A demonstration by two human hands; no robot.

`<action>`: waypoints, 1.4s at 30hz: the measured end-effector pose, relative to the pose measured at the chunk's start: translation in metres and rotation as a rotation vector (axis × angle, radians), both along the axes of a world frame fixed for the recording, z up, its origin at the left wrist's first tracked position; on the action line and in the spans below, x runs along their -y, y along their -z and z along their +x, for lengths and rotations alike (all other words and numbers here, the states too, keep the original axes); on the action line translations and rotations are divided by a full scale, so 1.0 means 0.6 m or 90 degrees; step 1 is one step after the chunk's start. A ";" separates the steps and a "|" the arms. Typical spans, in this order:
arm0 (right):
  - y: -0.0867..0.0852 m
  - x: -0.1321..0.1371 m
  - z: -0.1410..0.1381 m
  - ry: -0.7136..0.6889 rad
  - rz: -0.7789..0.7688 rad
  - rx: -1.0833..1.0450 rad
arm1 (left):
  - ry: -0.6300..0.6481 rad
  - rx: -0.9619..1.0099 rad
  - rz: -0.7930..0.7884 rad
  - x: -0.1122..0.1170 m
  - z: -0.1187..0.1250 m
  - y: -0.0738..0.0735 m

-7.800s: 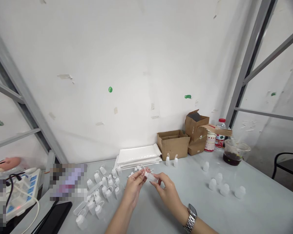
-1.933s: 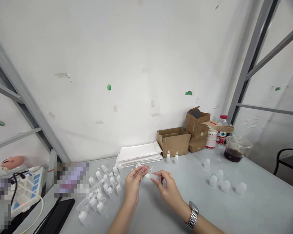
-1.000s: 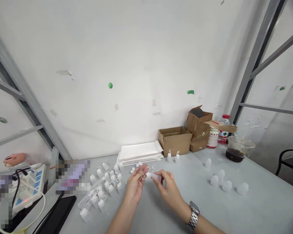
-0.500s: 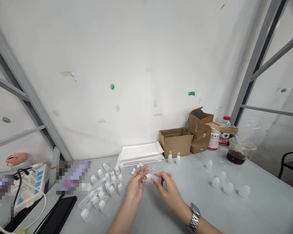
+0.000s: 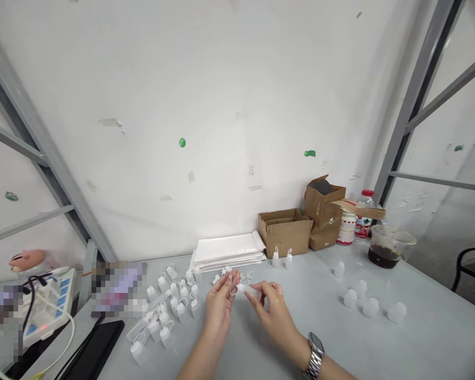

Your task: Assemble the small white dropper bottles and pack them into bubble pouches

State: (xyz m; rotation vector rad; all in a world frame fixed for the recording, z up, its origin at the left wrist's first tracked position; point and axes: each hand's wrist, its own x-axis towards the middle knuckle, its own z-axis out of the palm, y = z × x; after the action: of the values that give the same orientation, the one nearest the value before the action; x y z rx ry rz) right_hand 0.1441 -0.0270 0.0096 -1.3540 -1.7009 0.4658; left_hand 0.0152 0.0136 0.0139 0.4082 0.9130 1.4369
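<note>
Between my two hands lies a small translucent squeeze bottle [image 5: 248,289], tilted almost onto its side. My left hand [image 5: 217,306] is closed on its white cap end, where a thin strap loops out. The thumb and fingers of my right hand [image 5: 276,311] pinch the clear body from the right. Fingers partly cover the cap. Left of my hands, several like bottles with white looped caps [image 5: 166,335] stand or lie in a loose cluster. A few loose white caps [image 5: 225,271] lie just behind my left hand.
Two capped bottles [image 5: 276,258] stand before an open cardboard box [image 5: 287,237]. White padded envelopes [image 5: 227,248] are stacked beside it. Several uncapped small bottles [image 5: 370,307] stand at right, near a bowl of dark liquid [image 5: 383,256]. A black phone [image 5: 97,348] and a power strip [image 5: 53,306] are at left.
Both hands keep their grip on the small bottle and have barely shifted. The whole view has moved very slightly.
</note>
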 end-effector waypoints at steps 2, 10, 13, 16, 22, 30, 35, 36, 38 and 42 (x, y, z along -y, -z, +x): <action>-0.001 0.001 0.000 -0.005 0.003 0.001 | 0.011 -0.001 -0.009 -0.001 0.000 0.002; 0.002 -0.002 -0.001 -0.003 0.006 0.000 | 0.012 0.021 -0.018 -0.003 0.001 0.003; 0.002 -0.002 0.000 -0.002 0.003 -0.002 | 0.012 0.030 -0.021 -0.004 0.000 0.002; 0.003 -0.003 0.000 -0.004 -0.005 -0.004 | 0.008 0.037 -0.022 -0.005 -0.001 0.003; 0.004 -0.003 0.001 -0.010 0.008 0.002 | 0.004 0.033 -0.018 -0.005 0.000 0.002; 0.003 -0.002 0.000 0.000 -0.006 0.004 | 0.011 0.025 -0.019 -0.003 -0.001 -0.002; 0.009 -0.004 -0.002 0.013 0.038 0.036 | -0.014 -0.002 0.016 0.003 0.003 -0.001; 0.010 -0.004 -0.003 0.012 0.048 0.043 | -0.017 -0.008 0.020 0.004 0.004 0.000; 0.010 -0.004 -0.003 0.010 0.057 0.051 | -0.024 -0.016 0.019 0.005 0.004 0.001; 0.005 -0.002 -0.002 0.009 0.039 0.053 | -0.032 -0.005 0.007 0.002 0.002 0.002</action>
State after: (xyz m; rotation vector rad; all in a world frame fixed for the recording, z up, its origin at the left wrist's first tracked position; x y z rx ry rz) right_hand 0.1428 -0.0261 0.0066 -1.3558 -1.7575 0.3508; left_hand 0.0162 0.0127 0.0124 0.4021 0.9278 1.4880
